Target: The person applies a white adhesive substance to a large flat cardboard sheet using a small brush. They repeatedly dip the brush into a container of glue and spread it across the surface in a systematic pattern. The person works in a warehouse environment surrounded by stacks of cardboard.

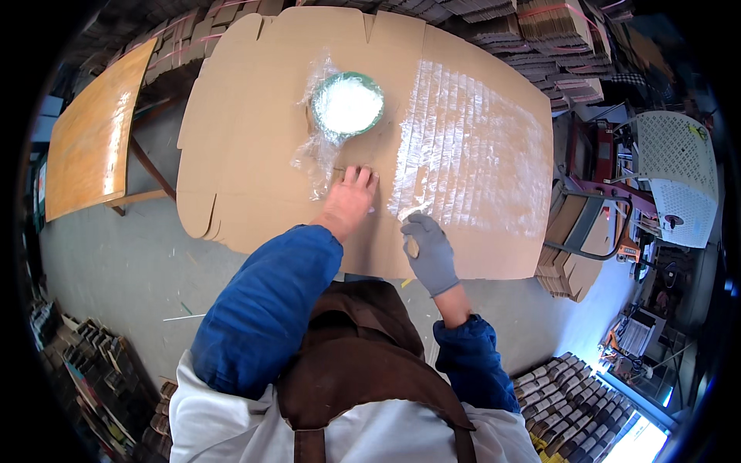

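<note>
My right hand (431, 251), in a grey glove, is closed round a brush. Its wooden handle end (413, 247) shows below the fingers, and white paste coats its tip, at the lower left corner of a row of overlapping cardboard edges (471, 154) streaked with white paste. My bare left hand (349, 204) rests on a large brown cardboard sheet (247, 131), its fingers slightly bent and touching the board, holding nothing I can see. Beyond it stands a green bowl (380, 116) of white paste, with crumpled clear plastic film (318, 158) around its left side.
A wooden-topped table (96, 131) stands at the left. Flat cardboard stacks (556, 35) line the far side. A white perforated plastic crate (675, 154) and a metal-framed cart (594, 224) are at the right. Bundled stacks (571, 409) lie behind me, lower right.
</note>
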`<state>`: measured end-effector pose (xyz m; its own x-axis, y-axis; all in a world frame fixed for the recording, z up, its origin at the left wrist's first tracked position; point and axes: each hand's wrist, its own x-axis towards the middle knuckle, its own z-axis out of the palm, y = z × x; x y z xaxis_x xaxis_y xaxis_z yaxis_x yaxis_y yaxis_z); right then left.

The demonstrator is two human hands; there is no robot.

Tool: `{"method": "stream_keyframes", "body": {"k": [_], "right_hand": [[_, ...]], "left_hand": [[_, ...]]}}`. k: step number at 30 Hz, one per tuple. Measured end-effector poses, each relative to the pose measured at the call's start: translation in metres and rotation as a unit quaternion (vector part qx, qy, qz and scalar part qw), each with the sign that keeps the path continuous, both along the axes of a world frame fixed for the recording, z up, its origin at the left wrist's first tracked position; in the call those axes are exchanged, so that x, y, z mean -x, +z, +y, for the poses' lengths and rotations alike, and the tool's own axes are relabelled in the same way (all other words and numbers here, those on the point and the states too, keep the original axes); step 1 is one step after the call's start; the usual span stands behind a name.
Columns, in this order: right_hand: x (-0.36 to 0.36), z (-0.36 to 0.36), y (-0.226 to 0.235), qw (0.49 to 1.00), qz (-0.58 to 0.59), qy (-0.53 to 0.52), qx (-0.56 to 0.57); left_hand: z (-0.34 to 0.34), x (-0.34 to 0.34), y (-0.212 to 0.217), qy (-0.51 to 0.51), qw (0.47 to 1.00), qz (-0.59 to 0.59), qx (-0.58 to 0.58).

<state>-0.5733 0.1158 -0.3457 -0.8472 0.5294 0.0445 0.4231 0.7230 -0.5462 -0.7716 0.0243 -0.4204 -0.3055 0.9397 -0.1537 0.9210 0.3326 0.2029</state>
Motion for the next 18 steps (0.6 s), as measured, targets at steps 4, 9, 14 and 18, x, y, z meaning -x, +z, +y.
{"method": "stream_keyframes", "body": {"k": [4, 9, 14, 18], "right_hand": [[-0.022, 0.019, -0.016, 0.997, -0.038, -0.063, -0.008], [-0.006, 0.006, -0.004, 0.999, -0.019, -0.028, 0.008], [-0.039, 0.04, -0.005, 0.986, -0.076, -0.147, 0.032], [-0.014, 0.013, 0.005, 0.997, -0.008, -0.051, 0.061]], "left_hand": [[0.002, 0.001, 0.009, -0.011, 1.0, -0.02, -0.017], [-0.001, 0.002, 0.009, -0.013, 0.999, -0.027, -0.016], [-0.003, 0.001, 0.008, -0.02, 1.0, -0.01, -0.01], [-0.002, 0.001, 0.009, -0.012, 1.0, -0.018, 0.01]]}}
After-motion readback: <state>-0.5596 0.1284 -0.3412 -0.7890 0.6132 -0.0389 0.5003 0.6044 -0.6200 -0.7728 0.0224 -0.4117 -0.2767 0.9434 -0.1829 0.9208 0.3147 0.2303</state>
